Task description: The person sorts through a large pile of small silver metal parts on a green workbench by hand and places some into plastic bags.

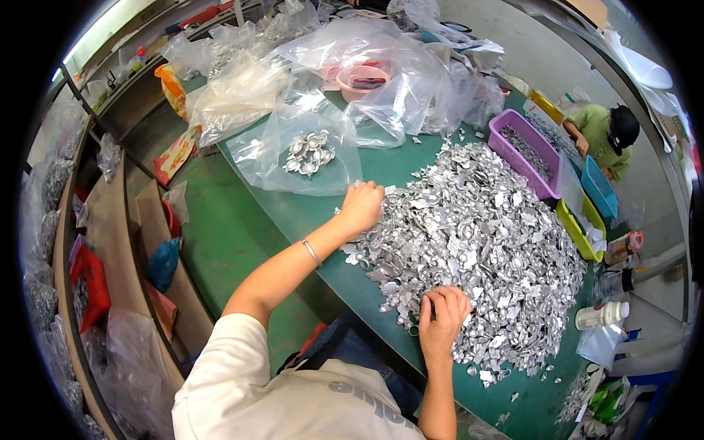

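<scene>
A broad heap of small silvery metal parts covers much of the green table. My left hand, with a bangle on its wrist, is at the heap's left edge. Its fingers are curled together, and whatever they hold is hidden. Lower down, my right hand rests at the near edge of the heap with bent fingers. Its fingertips are against the parts, and I cannot make out a piece in them. Beyond my left hand, a clear plastic bag lies flat with a small cluster of silvery parts on it.
Crumpled clear bags and a pink bowl crowd the far end. Along the right stand a purple basket, a yellow-green basket, a blue tray and a white bottle. A co-worker sits there. Shelves line the left.
</scene>
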`<state>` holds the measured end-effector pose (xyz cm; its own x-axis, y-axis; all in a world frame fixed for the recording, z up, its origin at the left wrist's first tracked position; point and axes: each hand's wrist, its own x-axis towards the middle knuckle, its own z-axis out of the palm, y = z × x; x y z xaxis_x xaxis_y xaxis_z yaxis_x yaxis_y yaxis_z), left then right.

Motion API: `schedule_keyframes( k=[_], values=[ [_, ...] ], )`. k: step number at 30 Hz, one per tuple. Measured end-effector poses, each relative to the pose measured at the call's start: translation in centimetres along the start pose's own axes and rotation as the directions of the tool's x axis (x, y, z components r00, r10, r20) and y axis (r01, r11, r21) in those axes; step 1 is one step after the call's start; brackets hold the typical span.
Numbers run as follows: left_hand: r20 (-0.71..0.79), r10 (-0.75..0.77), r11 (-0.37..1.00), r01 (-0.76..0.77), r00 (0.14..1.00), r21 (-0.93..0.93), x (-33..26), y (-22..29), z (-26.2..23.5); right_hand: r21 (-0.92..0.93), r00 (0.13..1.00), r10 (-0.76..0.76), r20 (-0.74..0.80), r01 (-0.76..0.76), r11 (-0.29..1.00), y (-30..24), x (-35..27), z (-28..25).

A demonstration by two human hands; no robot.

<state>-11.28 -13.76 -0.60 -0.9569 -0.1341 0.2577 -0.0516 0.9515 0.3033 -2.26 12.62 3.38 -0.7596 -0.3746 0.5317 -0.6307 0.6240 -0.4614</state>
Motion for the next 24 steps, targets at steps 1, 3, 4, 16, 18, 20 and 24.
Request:
schedule_keyframes(
  k=[1,3,4,16,18,20,24],
  values=[
    [-0.001,-0.005,1.0,0.005,1.0,-0.006,0.1,0.1,0.0,0.005,1.0,-0.002,-0.007,0.002,1.0,0.0,0.0,0.0],
    [0.009,-0.001,1.0,0.001,1.0,-0.01,0.2,0.3,-0.2,0.01,1.0,-0.005,-0.022,0.005,1.0,0.2,-0.1,0.1],
    [0.02,0.008,1.0,-0.008,1.0,-0.008,0.1,0.4,-0.6,0.024,0.999,-0.006,-0.033,0.007,1.0,0.3,-0.1,0.1],
    [-0.115,0.065,0.978,-0.087,0.991,-0.191,0.0,-0.4,0.1,0.071,0.998,0.033,-0.056,-0.029,0.997,0.3,-0.7,-0.3],
    [-0.142,0.061,0.956,-0.099,0.988,-0.277,0.0,-0.3,-0.3,0.064,0.998,0.033,-0.058,-0.03,0.997,0.4,-0.8,-0.1],
    [-0.108,0.019,0.942,-0.054,0.994,-0.331,0.2,0.1,-1.0,0.059,0.998,0.034,-0.059,-0.031,0.998,0.4,-0.9,-0.1],
    [-0.169,0.005,0.903,-0.077,0.986,-0.422,-0.3,0.8,-2.4,0.056,0.998,0.025,-0.058,-0.022,0.998,0.3,-1.0,0.0]
  ],
)
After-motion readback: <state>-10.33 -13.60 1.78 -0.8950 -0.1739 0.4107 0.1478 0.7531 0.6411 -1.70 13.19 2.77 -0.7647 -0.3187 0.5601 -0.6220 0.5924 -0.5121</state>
